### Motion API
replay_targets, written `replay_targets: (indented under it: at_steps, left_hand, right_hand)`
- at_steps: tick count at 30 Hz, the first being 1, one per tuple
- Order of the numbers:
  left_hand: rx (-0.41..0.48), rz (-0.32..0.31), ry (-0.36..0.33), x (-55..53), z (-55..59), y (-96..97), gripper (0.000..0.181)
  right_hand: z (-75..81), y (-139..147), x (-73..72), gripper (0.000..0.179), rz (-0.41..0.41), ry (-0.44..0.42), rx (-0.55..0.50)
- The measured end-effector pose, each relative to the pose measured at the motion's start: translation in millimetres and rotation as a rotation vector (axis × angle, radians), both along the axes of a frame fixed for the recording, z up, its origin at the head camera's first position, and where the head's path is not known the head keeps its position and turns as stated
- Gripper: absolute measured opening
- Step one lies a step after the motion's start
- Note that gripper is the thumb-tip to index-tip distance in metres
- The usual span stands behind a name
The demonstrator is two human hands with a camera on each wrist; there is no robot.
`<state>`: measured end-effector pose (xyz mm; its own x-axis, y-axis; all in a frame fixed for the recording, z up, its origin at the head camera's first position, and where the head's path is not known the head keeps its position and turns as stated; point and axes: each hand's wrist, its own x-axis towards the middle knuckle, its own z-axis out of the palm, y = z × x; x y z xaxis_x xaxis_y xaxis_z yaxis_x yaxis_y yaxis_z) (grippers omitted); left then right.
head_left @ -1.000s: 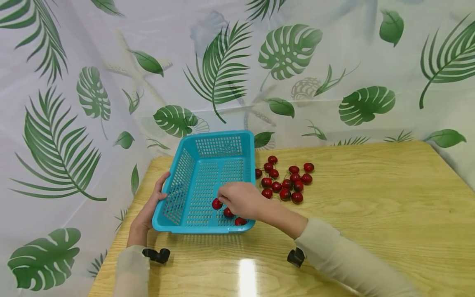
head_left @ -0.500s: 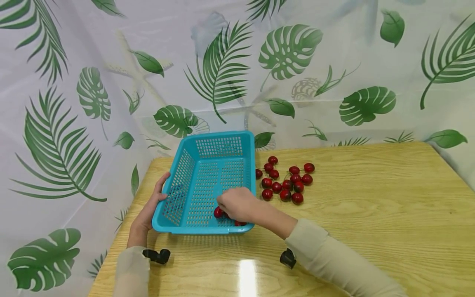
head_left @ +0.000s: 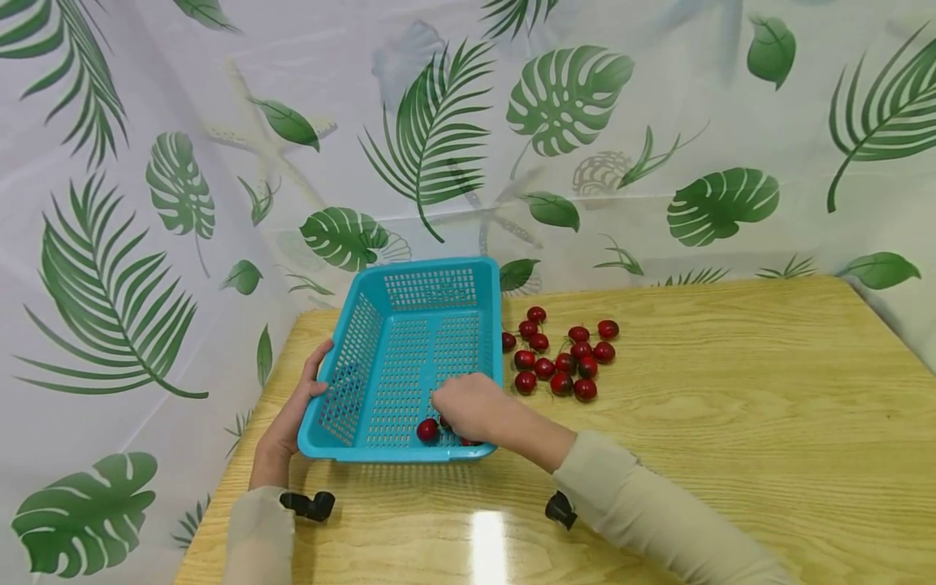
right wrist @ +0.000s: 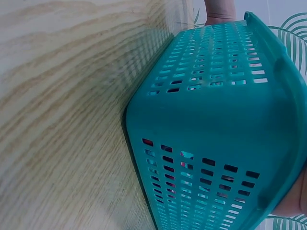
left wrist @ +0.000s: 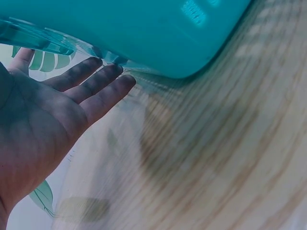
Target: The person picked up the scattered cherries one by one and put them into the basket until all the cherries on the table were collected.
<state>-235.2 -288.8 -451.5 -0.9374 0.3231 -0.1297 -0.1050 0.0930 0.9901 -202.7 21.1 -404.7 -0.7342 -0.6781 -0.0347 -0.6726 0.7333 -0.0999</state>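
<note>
A blue-green plastic basket [head_left: 366, 452] with perforated walls stands on the table. My left hand [head_left: 296, 406] is at its left side in the head view; in the left wrist view its fingers [left wrist: 108, 98] stretch straight toward the basket's outer wall. My right hand [head_left: 475, 406] reaches over the right rim into the basket's near right part, knuckles up, its fingertips hidden below it. A red cherry [head_left: 427, 431] lies on the basket floor just left of the right hand; two more show partly beneath the hand. I cannot tell whether the right fingers hold one.
Several dark red cherries [head_left: 562, 383] lie grouped on the wooden table [head_left: 731, 422], right of the basket. A white leaf-print cloth [head_left: 439, 122] hangs behind the table and along its left side. A black wrist mount [head_left: 561, 510] sits at the right sleeve.
My right hand has moved down and slightly toward me inside the basket. The cherry once at its fingertips has come lower and now shows apart from the visible fingers. The left hand stays put.
</note>
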Motion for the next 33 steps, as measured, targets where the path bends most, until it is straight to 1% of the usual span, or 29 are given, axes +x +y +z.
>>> replay_targets:
  at_steps: [5, 9, 10, 11, 12, 13, 14, 15, 16, 19, 20, 21, 22, 23, 24, 25, 26, 27, 28, 29, 30, 31, 32, 33]
  left_hand:
    - [0.019, -0.006, -0.003, 0.7, 0.5, 1.8, 0.075]
    - [0.046, 0.017, 0.033, -0.5, 2.4, 7.2, 0.077]
    - [0.06, 0.014, 0.041, -2.2, 0.3, 6.8, 0.078]
    - [0.066, 0.012, 0.064, -4.9, -3.5, 5.5, 0.079]
    - [0.079, -0.003, 0.09, -10.4, -11.7, 0.8, 0.081]
    - [0.112, -0.035, 0.131, -20.9, -28.1, -8.5, 0.08]
    - [0.133, -0.051, 0.147, -30.6, -43.2, -17.3, 0.082]
    - [0.161, -0.075, 0.189, -46.7, -66.9, -30.9, 0.082]
    - [0.184, -0.097, 0.217, -65.3, -93.4, -46.8, 0.082]
    - [0.249, -0.165, 0.346, -128.9, -180.9, -98.4, 0.083]
    - [0.242, -0.169, 0.362, -144.8, -201.0, -111.2, 0.086]
    - [0.248, -0.182, 0.395, -161.6, -222.8, -124.6, 0.085]
    - [0.259, -0.193, 0.419, -170.6, -233.4, -131.0, 0.087]
    - [0.24, -0.176, 0.417, -169.0, -229.8, -129.1, 0.087]
    - [0.243, -0.178, 0.401, -179.0, -244.1, -138.6, 0.087]
    - [0.241, -0.172, 0.396, -173.7, -237.9, -135.1, 0.086]
    - [0.231, -0.153, 0.372, -164.4, -225.3, -128.0, 0.086]
    - [0.242, -0.153, 0.369, -156.7, -216.0, -121.6, 0.085]
    - [0.24, -0.146, 0.36, -145.9, -201.6, -113.1, 0.084]
    - [0.243, -0.148, 0.364, -139.6, -193.4, -107.9, 0.082]
    - [0.27, -0.184, 0.401, -140.0, -193.8, -107.9, 0.081]
    - [0.273, -0.184, 0.411, -122.6, -168.3, -92.4, 0.08]
    - [0.275, -0.186, 0.421, -118.8, -162.3, -88.4, 0.079]
    - [0.3, -0.21, 0.458, -119.2, -161.6, -86.4, 0.077]
  right_hand:
    - [-1.7, 0, 1.3, 0.032, -0.003, 0.014, 0.025]
    - [-1.9, 0, 2.1, 0.032, -0.007, 0.018, 0.03]
    - [-1.9, 0, 2.3, 0.032, -0.008, 0.02, 0.029]
    - [-1.9, 0, 2.4, 0.032, -0.008, 0.024, 0.028]
    - [-1.9, 0, 2.5, 0.032, -0.009, 0.026, 0.027]
    - [-1.8, 0, 2.6, 0.032, -0.009, 0.029, 0.027]
    - [-2.1, 1, 2.7, 0.032, -0.011, 0.03, 0.025]
    - [-2.5, 1, 2.8, 0.032, -0.012, 0.033, 0.021]
    - [-2.7, 1, 2.8, 0.032, -0.014, 0.035, 0.017]
    - [-3.7, 1, 2.3, 0.033, -0.016, 0.041, 0.005]
    - [-3.9, 1, 2.1, 0.033, -0.017, 0.041, -0.002]
    - [-4.1, 0, 1.8, 0.033, -0.016, 0.043, -0.008]
    - [-4.1, 0, 1.5, 0.033, -0.017, 0.044, -0.015]
    - [-4.0, 0, 1.2, 0.033, -0.018, 0.042, -0.022]
    - [-3.7, 1, 1.1, 0.034, -0.02, 0.04, -0.031]
    - [-3.6, 1, 1.0, 0.034, -0.021, 0.038, -0.039]
    - [-3.3, 1, 1.1, 0.034, -0.021, 0.036, -0.045]
    - [-3.1, 1, 1.1, 0.034, -0.021, 0.035, -0.05]
    - [-2.6, 1, 1.3, 0.034, -0.022, 0.036, -0.054]
    - [-2.3, 1, 1.3, 0.033, -0.022, 0.036, -0.056]
    - [-2.1, 1, 1.4, 0.033, -0.021, 0.038, -0.057]
    - [-1.8, 1, 1.4, 0.032, -0.02, 0.041, -0.056]
    - [-1.4, 1, 1.5, 0.032, -0.019, 0.043, -0.056]
    - [-1.2, 1, 1.5, 0.031, -0.018, 0.046, -0.056]
